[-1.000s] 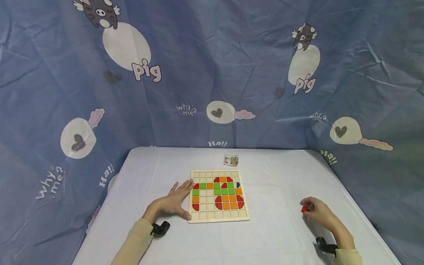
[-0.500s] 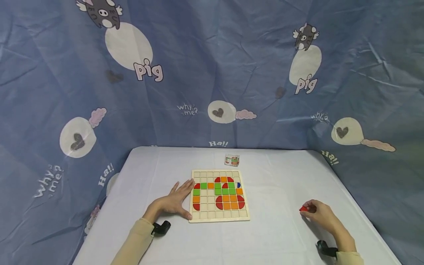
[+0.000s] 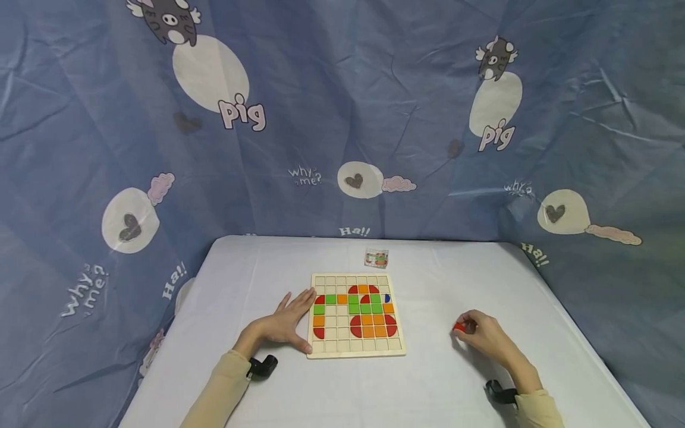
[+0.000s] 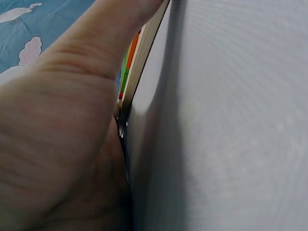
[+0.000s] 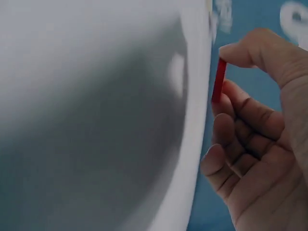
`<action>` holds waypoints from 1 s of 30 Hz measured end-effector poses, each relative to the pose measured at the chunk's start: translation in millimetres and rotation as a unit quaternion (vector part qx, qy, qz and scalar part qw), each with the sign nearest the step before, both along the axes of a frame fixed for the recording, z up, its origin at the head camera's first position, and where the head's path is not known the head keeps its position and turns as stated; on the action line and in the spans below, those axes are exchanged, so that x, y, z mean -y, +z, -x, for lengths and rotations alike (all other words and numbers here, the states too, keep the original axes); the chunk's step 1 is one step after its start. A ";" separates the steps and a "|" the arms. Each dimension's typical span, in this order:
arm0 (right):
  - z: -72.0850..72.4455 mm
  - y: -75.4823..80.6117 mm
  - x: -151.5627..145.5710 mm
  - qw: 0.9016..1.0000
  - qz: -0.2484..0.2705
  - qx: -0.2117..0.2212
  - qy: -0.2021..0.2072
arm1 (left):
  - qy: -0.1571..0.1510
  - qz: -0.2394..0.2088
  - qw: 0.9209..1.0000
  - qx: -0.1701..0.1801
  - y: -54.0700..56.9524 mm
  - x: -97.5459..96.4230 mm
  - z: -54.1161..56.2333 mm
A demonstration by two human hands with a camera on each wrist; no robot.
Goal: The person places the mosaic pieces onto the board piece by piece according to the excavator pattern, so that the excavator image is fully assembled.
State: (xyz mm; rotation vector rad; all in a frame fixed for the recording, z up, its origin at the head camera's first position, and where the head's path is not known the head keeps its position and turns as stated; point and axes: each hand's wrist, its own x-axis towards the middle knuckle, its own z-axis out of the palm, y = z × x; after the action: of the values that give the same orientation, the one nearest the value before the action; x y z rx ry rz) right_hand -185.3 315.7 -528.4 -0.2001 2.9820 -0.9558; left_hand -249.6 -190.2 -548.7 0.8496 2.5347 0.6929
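Observation:
My right hand [image 3: 483,337] pinches a small red puzzle piece [image 5: 219,81] between thumb and a fingertip, over the right part of the table. In the right wrist view the piece shows edge-on, thin and flat-sided. My left hand [image 3: 283,326] lies spread at the left edge of a wooden grid board [image 3: 355,351], with thumb and fingertips at its rim. Red, green and orange pieces, squares and rounded ones, fill part of the grid, along with one blue half-round piece [image 3: 387,298]. In the left wrist view the palm [image 4: 53,130] hides most of the board.
A small picture card [image 3: 376,258] with a coloured pattern lies behind the board. White cloth covers the table [image 3: 428,386]. A blue printed curtain [image 3: 299,119] hangs behind and along both sides.
My right hand has moved left across the table toward the board, carrying the red piece. The left hand stays at the board's edge. The view has shifted slightly.

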 end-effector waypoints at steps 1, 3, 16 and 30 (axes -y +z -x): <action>3.0 1.4 11.8 1.000 0.007 -0.014 0.020 | 0.000 0.001 1.000 0.000 -0.4 -0.2 0.0; 9.3 4.3 37.4 0.997 0.014 -0.040 0.061 | 0.000 0.001 1.000 0.001 -1.0 -0.6 0.1; 30.8 20.0 200.8 0.959 -0.040 -0.045 0.275 | -0.010 0.003 1.000 0.007 2.6 -2.5 1.6; 47.8 3.7 256.1 0.937 -0.093 -0.022 0.336 | -0.007 -0.002 1.000 0.011 3.2 3.2 2.1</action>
State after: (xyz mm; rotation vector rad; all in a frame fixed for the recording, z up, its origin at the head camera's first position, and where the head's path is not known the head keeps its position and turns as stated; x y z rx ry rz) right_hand -233.0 59.6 -524.7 -1.1458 2.6703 -0.5792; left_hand -251.7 -193.3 -545.5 0.8560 2.5052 0.6996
